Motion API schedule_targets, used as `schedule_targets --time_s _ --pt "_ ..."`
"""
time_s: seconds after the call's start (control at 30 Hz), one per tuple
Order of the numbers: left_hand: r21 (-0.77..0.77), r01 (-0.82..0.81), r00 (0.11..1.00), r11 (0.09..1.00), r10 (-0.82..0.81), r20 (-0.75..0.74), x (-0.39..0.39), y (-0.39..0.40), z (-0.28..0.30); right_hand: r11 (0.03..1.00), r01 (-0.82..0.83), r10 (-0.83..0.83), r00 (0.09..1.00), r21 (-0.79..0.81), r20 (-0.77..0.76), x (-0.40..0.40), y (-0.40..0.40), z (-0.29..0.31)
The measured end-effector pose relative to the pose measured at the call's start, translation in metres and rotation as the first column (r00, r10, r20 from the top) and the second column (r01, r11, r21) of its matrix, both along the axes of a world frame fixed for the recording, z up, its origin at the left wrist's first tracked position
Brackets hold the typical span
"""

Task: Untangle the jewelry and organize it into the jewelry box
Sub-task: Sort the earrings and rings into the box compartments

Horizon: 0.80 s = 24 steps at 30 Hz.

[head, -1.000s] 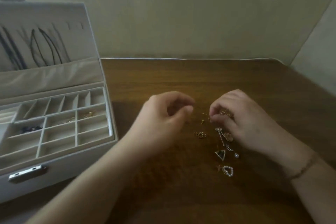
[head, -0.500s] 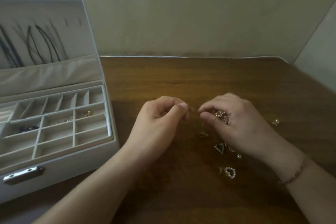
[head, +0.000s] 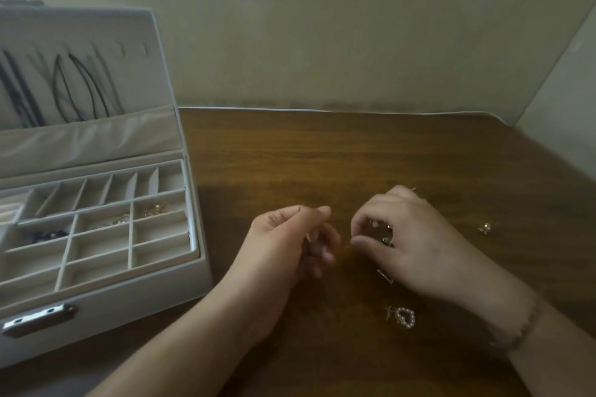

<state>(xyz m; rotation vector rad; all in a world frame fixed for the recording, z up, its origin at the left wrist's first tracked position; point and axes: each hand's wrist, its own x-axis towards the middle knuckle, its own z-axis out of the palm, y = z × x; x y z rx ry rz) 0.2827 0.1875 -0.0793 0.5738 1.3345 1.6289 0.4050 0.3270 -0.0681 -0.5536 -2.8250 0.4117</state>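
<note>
Right hand point(head: 416, 242) curled over a small clump of gold jewelry point(head: 383, 235) on the wooden table point(head: 322, 155), left hand point(head: 290, 242) fingers curled with grip contents unclear, pearl heart earring point(head: 405, 317) loose nearby, open jewelry box point(head: 96, 229) at left.

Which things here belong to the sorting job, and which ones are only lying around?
Belong to the job:
- jewelry box, open
- small tangled pieces under the right hand
- left hand, fingers curled; holding anything? Cannot tell
- pearl heart earring
- small stud, far right
- gold pieces already in a compartment

Just there:
- wooden table
- bracelet on the right wrist
</note>
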Motion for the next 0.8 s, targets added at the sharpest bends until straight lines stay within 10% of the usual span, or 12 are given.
schedule_targets --time_s 0.1,0.2,0.37,0.8 --pt "-0.02 0.013 0.992 1.0 -0.01 0.129 -0.0008 0.003 -0.0038 0.953 -0.011 -0.068 0.965 -0.302 -0.251 0.0034 0.0026 0.0054" --pt "-0.022 0.034 0.971 0.999 -0.028 0.238 -0.0004 0.0055 -0.0025 0.682 -0.199 -0.157 0.9 -0.704 -0.407 0.0052 0.0048 0.011" --pt "0.003 0.208 0.912 0.978 -0.195 0.36 0.0034 0.0053 0.0013 0.429 -0.288 -0.184 0.9 -0.856 -0.396 0.0052 0.0025 0.0103" --pt "0.008 0.242 0.886 0.97 -0.225 0.406 0.0031 0.0051 -0.0056 0.694 -0.244 -0.054 0.921 -0.678 -0.386 0.005 -0.0007 0.0095"
